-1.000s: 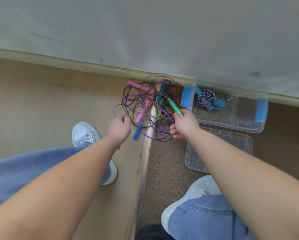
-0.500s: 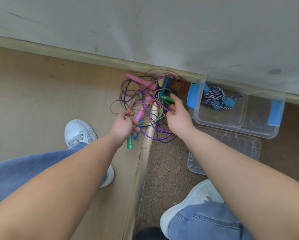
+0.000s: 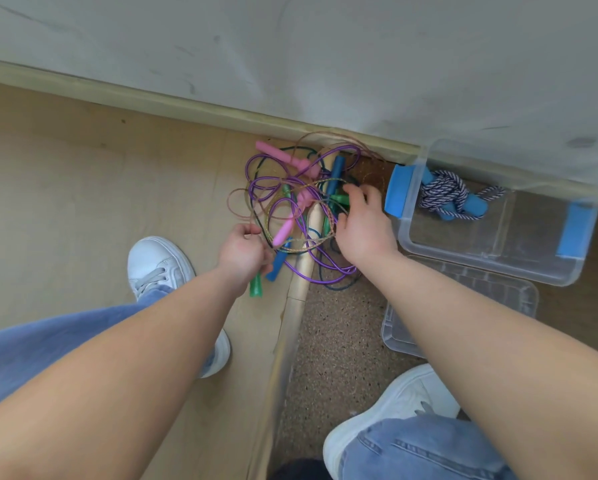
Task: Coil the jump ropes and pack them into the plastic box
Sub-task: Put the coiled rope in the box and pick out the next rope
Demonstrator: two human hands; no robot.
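looking down through the head camera, a loose tangle of thin plastic jump ropes (image 3: pixel 287 206) in purple, tan and dark blue cord lies on the floor against the wall. it is draped across a pale wooden threshold strip (image 3: pixel 299 275) that divides the wood floor from the speckled carpet.

the left hand (image 3: pixel 243 249) is curled round a translucent green handle (image 3: pixel 256 289), whose end pokes out below the fist. its fingertips also pinch a tan strand at the heap's left edge. that grip reads as keeping one end of a rope fixed so its cord can be traced out of the knot.

the right hand (image 3: pixel 363 226) reaches into the right side of the heap with fingers bent over a second green handle (image 3: pixel 340 199); whether they have closed on it i cannot tell.

a pink handle (image 3: pixel 280 155) and a dark blue handle (image 3: pixel 337 168) lie loose at the far side, beyond both hands. the tangle sits between the two hands and touches both.

just right of the right hand stands the clear plastic box with blue latches (image 3: pixel 481 260), open. it holds one coiled blue-and-white braided rope (image 3: pixel 444 194) at its left end. its clear lid (image 3: pixel 512 296) lies flat on the carpet nearer the person, likely set aside so coils can drop straight in.
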